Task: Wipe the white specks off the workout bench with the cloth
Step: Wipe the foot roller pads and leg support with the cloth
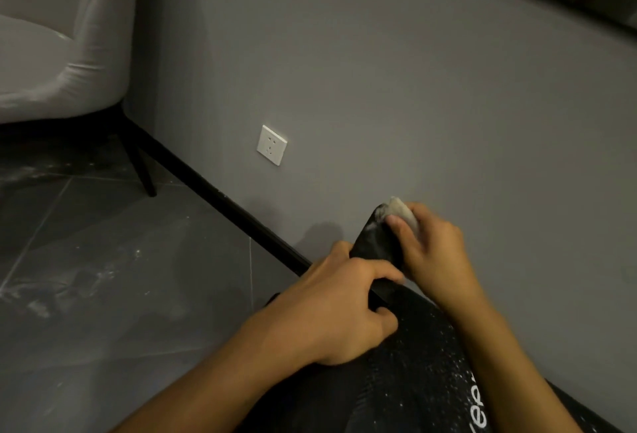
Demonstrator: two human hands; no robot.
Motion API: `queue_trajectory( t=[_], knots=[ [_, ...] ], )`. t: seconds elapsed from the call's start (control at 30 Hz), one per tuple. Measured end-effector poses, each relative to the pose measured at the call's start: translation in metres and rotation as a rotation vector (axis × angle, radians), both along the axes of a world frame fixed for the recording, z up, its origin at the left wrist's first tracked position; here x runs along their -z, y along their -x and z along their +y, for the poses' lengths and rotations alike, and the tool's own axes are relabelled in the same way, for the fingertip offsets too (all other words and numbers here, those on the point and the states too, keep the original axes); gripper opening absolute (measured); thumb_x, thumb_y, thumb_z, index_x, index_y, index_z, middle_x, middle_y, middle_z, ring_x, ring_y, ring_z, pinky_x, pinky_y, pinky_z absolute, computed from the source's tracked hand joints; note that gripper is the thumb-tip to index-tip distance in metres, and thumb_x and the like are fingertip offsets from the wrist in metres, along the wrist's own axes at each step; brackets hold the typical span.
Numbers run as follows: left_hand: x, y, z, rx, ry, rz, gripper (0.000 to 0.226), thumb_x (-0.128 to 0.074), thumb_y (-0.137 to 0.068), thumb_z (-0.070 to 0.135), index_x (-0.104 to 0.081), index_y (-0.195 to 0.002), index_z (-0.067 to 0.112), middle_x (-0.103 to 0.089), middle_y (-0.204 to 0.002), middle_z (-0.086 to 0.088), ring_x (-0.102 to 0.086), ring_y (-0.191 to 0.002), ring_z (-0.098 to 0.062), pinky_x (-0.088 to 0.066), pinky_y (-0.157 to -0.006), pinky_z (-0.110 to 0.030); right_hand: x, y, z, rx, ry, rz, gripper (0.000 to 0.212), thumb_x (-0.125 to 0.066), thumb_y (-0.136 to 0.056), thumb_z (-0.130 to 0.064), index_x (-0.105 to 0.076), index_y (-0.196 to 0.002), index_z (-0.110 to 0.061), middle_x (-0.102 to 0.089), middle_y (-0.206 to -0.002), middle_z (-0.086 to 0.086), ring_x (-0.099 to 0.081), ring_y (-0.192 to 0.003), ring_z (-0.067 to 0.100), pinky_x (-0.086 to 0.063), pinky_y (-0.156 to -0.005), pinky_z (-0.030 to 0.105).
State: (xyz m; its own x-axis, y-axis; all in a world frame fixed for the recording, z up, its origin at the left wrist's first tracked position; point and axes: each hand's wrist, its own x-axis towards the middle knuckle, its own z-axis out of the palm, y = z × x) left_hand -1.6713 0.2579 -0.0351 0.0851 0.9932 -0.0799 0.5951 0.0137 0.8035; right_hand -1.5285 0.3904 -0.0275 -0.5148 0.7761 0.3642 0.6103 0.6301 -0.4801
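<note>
We are wiping — right hand (431, 253) squeezes the cloth (401, 211), left hand (331, 312) holds the bench (396, 388); specks (451, 360) behind our grip should come next.

Print: white lettering (479, 410) on the black workout bench (406, 381)
Readable part: roughly "eep", running sideways
Rest of word: hidden by the right forearm (506, 356)

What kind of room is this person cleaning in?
Probably a room in a home: a pale upholstered chair by the grey wall, a white wall socket low down, and a black workout bench near dark floor tiles.
</note>
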Motion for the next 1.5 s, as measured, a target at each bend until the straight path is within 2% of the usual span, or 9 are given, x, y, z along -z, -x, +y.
queue_trajectory(
  t=[0.13, 0.33, 0.6, 0.73, 0.83, 0.9, 1.13, 1.33, 1.5],
  knots=[
    [0.004, 0.007, 0.002, 0.026, 0.014, -0.122, 0.048, -0.065, -0.087, 0.047, -0.045, -0.127, 0.065, -0.033, -0.133, 0.014, -0.051, -0.114, -0.015, -0.050, -0.100, -0.038, -0.015, -0.013, -0.031, -0.261, 0.233, 0.055, 0.012, -0.059, -0.098, -0.024, -0.069, -0.100, -0.018, -0.069, -0.082, 0.001, -0.066, -0.074, 0.013, -0.053, -0.064, 0.027],
    [0.010, 0.007, 0.004, -0.014, -0.045, -0.171, 0.045, -0.065, -0.081, 0.046, -0.057, -0.122, 0.061, -0.042, -0.128, 0.016, -0.055, -0.108, -0.008, -0.052, -0.096, -0.034, -0.007, 0.002, 0.004, -0.042, 0.046, 0.042, 0.010, -0.067, -0.095, -0.025, -0.071, -0.100, -0.018, -0.069, -0.085, -0.005, -0.064, -0.076, 0.009, -0.052, -0.066, 0.031],
    [0.009, 0.003, 0.001, -0.019, -0.163, -0.087, 0.044, -0.063, -0.090, 0.035, -0.057, -0.131, 0.051, -0.039, -0.138, 0.015, -0.047, -0.121, -0.009, -0.049, -0.103, -0.035, -0.016, -0.032, -0.040, -0.265, 0.400, 0.135, 0.016, -0.060, -0.092, -0.022, -0.072, -0.102, -0.019, -0.072, -0.089, 0.007, -0.069, -0.078, 0.020, -0.057, -0.067, 0.027],
    [0.007, 0.004, -0.001, -0.015, -0.128, -0.096, 0.043, -0.064, -0.091, 0.037, -0.056, -0.131, 0.052, -0.032, -0.143, 0.015, -0.045, -0.123, -0.010, -0.047, -0.104, -0.033, -0.005, -0.019, -0.003, 0.027, 0.158, 0.142, 0.007, -0.063, -0.094, -0.026, -0.068, -0.098, -0.024, -0.068, -0.079, 0.001, -0.064, -0.067, 0.010, -0.051, -0.057, 0.019],
    [0.008, 0.007, 0.000, -0.011, -0.068, -0.155, 0.042, -0.065, -0.086, 0.043, -0.056, -0.124, 0.057, -0.031, -0.142, 0.016, -0.048, -0.120, -0.012, -0.049, -0.102, -0.035, 0.002, -0.003, 0.033, 0.187, 0.027, 0.077, 0.018, -0.061, -0.097, -0.031, -0.067, -0.105, -0.016, -0.067, -0.083, 0.000, -0.062, -0.072, 0.015, -0.049, -0.064, 0.030],
    [0.010, 0.008, 0.001, -0.003, -0.047, -0.192, 0.042, -0.063, -0.082, 0.047, -0.055, -0.122, 0.059, -0.038, -0.135, 0.015, -0.052, -0.114, -0.012, -0.051, -0.099, -0.036, 0.003, 0.005, 0.032, 0.234, 0.026, 0.074, 0.018, -0.060, -0.099, -0.031, -0.066, -0.105, -0.014, -0.064, -0.078, -0.005, -0.059, -0.069, 0.011, -0.044, -0.060, 0.025],
    [0.012, 0.005, 0.003, -0.038, -0.098, -0.181, 0.042, -0.065, -0.085, 0.042, -0.056, -0.123, 0.056, -0.044, -0.124, 0.015, -0.054, -0.108, -0.007, -0.052, -0.096, -0.031, -0.012, -0.013, -0.037, -0.132, 0.229, 0.081, 0.009, -0.061, -0.096, -0.025, -0.067, -0.099, -0.019, -0.068, -0.074, -0.004, -0.062, -0.062, 0.003, -0.045, -0.054, 0.013],
    [0.006, 0.004, 0.000, -0.021, -0.113, -0.110, 0.035, -0.065, -0.089, 0.036, -0.059, -0.121, 0.049, -0.045, -0.121, 0.011, -0.052, -0.101, -0.009, -0.052, -0.089, -0.030, -0.004, 0.003, 0.030, 0.210, 0.015, 0.025, 0.011, -0.061, -0.099, -0.026, -0.064, -0.103, -0.016, -0.065, -0.084, 0.002, -0.061, -0.070, 0.011, -0.041, -0.053, 0.011],
    [0.006, 0.004, 0.000, -0.028, -0.135, -0.100, 0.036, -0.066, -0.087, 0.034, -0.061, -0.120, 0.047, -0.046, -0.119, 0.011, -0.053, -0.099, -0.009, -0.052, -0.089, -0.031, 0.001, -0.002, 0.013, 0.103, 0.014, 0.028, 0.009, -0.058, -0.100, -0.025, -0.063, -0.097, -0.019, -0.062, -0.074, -0.004, -0.057, -0.061, 0.002, -0.041, -0.052, 0.009]
  ],
)
